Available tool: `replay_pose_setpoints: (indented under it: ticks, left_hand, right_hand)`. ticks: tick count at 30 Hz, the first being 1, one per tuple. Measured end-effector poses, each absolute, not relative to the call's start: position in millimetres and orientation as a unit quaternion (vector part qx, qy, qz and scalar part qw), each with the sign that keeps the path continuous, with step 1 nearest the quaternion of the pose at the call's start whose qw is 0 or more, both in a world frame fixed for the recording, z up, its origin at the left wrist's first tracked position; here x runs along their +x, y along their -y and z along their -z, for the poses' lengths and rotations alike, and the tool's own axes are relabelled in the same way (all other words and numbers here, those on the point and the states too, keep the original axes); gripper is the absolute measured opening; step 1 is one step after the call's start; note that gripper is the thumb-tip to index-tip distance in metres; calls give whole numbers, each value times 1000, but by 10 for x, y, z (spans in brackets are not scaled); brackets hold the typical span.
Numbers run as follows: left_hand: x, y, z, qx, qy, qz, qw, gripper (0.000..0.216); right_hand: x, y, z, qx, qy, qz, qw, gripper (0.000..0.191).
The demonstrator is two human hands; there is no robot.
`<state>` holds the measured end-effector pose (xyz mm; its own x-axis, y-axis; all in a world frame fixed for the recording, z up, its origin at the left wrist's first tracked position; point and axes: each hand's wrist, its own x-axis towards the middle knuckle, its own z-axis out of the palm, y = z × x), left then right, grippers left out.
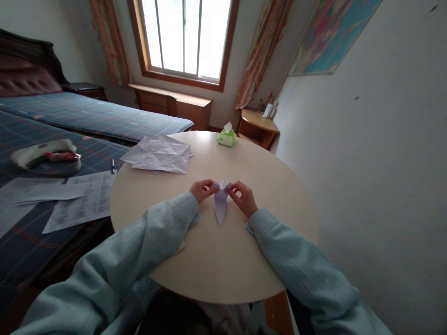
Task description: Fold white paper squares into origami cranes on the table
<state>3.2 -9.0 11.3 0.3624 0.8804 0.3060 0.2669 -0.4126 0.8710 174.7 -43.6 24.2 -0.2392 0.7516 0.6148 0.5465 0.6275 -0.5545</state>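
A small folded sheet of white paper (220, 204) is held over the middle of the round table (223, 265). Its lower end comes to a point toward me, and small flaps stick out at its upper end. My left hand (202, 190) pinches the upper left flap between thumb and fingers. On the other side, my right hand (244, 197) pinches the upper right flap the same way. Both hands are closed on the paper, close to the tabletop. Whether the paper's underside touches the table, I cannot tell.
Creased paper sheets (162, 153) are piled at the table's far left. A green tissue pack (226, 136) stands at the far edge. On the bed to the left lie printed sheets (84, 202), a pen (112, 166) and a pale bag (45, 156). A wall (377, 163) rises at right.
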Motion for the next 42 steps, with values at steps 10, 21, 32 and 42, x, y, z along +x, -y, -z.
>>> replay_pose_setpoints:
  ticks: [10, 21, 32, 42]
  left_hand:
    - [29, 50, -76, 697, -416, -452, 369, 31]
    - [44, 84, -89, 726, -397, -419, 374, 24]
    - [31, 123, -167, 705, -388, -470, 362, 25]
    - [47, 220, -260, 695, -319, -501, 404, 28]
  right_hand:
    - [1790, 368, -180, -475, 667, -162, 551, 14]
    - [1768, 327, -190, -471, 556, -262, 633, 18]
    - [1759, 369, -152, -451, 622, -252, 589, 16]
    - [1730, 406, -141, -433, 691, -248, 523, 14]
